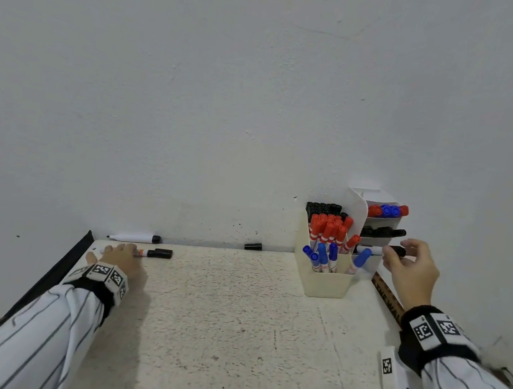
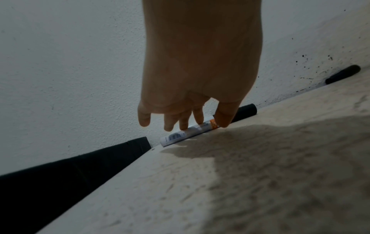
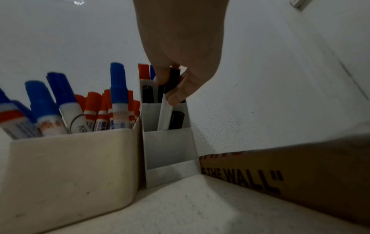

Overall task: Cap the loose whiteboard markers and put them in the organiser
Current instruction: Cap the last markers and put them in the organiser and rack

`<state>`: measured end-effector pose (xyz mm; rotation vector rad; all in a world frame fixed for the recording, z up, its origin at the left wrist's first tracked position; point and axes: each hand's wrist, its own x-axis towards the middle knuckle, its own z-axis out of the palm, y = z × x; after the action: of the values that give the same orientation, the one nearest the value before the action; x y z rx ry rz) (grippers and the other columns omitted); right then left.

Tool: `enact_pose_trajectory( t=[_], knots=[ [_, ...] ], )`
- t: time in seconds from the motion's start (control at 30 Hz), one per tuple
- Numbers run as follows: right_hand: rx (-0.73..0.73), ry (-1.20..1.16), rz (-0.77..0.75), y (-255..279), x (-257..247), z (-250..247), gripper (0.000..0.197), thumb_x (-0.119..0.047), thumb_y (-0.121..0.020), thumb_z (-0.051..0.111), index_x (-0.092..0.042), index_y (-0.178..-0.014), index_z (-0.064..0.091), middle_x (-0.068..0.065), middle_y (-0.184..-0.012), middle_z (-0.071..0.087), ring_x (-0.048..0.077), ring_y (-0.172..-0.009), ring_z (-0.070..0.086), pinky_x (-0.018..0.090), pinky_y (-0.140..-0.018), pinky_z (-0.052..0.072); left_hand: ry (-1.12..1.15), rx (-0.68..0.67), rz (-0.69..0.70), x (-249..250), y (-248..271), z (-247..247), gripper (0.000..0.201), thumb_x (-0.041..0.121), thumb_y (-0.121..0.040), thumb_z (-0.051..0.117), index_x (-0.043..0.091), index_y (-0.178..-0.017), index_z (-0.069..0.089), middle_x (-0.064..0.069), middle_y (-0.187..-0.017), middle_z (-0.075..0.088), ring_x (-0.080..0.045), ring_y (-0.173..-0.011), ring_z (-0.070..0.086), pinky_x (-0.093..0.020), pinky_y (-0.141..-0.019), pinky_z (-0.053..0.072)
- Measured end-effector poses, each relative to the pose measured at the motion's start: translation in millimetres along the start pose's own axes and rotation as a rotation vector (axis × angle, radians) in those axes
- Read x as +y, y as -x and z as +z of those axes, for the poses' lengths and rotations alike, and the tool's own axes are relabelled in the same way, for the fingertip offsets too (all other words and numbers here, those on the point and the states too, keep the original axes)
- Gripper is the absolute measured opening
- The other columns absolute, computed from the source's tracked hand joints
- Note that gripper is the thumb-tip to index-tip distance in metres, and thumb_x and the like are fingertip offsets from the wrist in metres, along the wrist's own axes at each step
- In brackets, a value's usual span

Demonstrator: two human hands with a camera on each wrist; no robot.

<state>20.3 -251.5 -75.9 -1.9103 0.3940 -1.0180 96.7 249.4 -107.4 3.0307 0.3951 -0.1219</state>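
A white marker with a black cap (image 1: 160, 253) (image 2: 180, 135) lies on the table near the back left. My left hand (image 1: 122, 251) (image 2: 208, 122) is over it, thumb on the near side and fingertips on the barrel, pinching it. My right hand (image 1: 396, 252) (image 3: 172, 85) pinches the black cap of another white marker (image 1: 369, 250) (image 3: 165, 117), whose barrel stands in a lower slot of the white tiered organiser (image 1: 382, 221) (image 3: 170, 147). An uncapped marker (image 1: 133, 237) lies along the back wall. A loose black cap (image 1: 253, 246) (image 2: 343, 74) rests at the wall farther right.
A cream bin (image 1: 325, 284) (image 3: 70, 166) holding several red, blue and black markers stands left of the tiered organiser. A brown cardboard box (image 1: 387, 304) (image 3: 290, 171) printed "THE WALL" lines the table's right side. A black strip (image 1: 60, 268) runs along the left edge.
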Motion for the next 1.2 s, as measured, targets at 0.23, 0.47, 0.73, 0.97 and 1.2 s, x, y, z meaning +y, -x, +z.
enact_pose_trajectory(
  t=[0.23,0.47,0.73,0.97,1.2],
  knots=[
    [-0.092,0.226,-0.044,-2.3,1.9,23.5,0.014,0.000,-0.082,0.065,0.003,-0.095,0.065,0.022,-0.099,0.064,0.032,-0.084,0.059,0.030,-0.077,0.041,-0.179,0.037,-0.022,-4.2,1.8,-6.0,0.042,0.025,-0.096,0.030,0.030,-0.136,0.040,-0.001,-0.144,0.033,-0.021,-0.134,0.032,-0.041,-0.109,0.025],
    [-0.130,0.335,-0.028,-0.8,4.4,23.8,0.022,0.003,-0.088,0.051,0.007,-0.104,0.066,0.028,-0.108,0.063,0.040,-0.103,0.055,0.040,-0.093,0.040,-0.169,0.047,-0.029,-12.3,3.2,-6.5,0.034,0.019,-0.095,0.036,0.022,-0.128,0.044,-0.003,-0.136,0.040,-0.021,-0.128,0.036,-0.039,-0.104,0.034],
    [0.230,0.070,-0.079,14.8,-43.7,6.8,0.016,-0.001,-0.089,0.043,0.004,-0.085,0.057,0.025,-0.085,0.057,0.032,-0.079,0.050,0.032,-0.069,0.038,-0.151,-0.041,0.039,-22.6,14.3,-16.9,0.030,0.020,-0.095,0.036,0.028,-0.121,0.050,0.002,-0.127,0.052,-0.018,-0.120,0.046,-0.038,-0.102,0.033],
    [-0.014,-0.260,-0.444,56.1,-146.1,38.7,0.018,0.001,-0.073,0.037,-0.010,-0.068,0.050,0.001,-0.056,0.043,-0.003,-0.053,0.042,0.009,-0.050,0.031,0.023,-0.192,0.098,-24.5,31.5,-26.3,0.061,0.061,-0.091,0.036,0.012,-0.108,0.067,-0.005,-0.111,0.066,-0.020,-0.103,0.060,-0.024,-0.088,0.043],
    [-0.700,-0.097,-0.280,114.8,-173.5,123.0,0.022,0.000,-0.086,0.051,-0.015,-0.071,0.058,-0.006,-0.071,0.057,0.001,-0.059,0.046,0.013,-0.057,0.036,0.287,-0.304,-0.022,-31.4,44.6,-27.0,0.060,0.053,-0.089,0.047,0.000,-0.113,0.060,-0.015,-0.116,0.063,-0.028,-0.100,0.061,-0.030,-0.083,0.046]
  ],
)
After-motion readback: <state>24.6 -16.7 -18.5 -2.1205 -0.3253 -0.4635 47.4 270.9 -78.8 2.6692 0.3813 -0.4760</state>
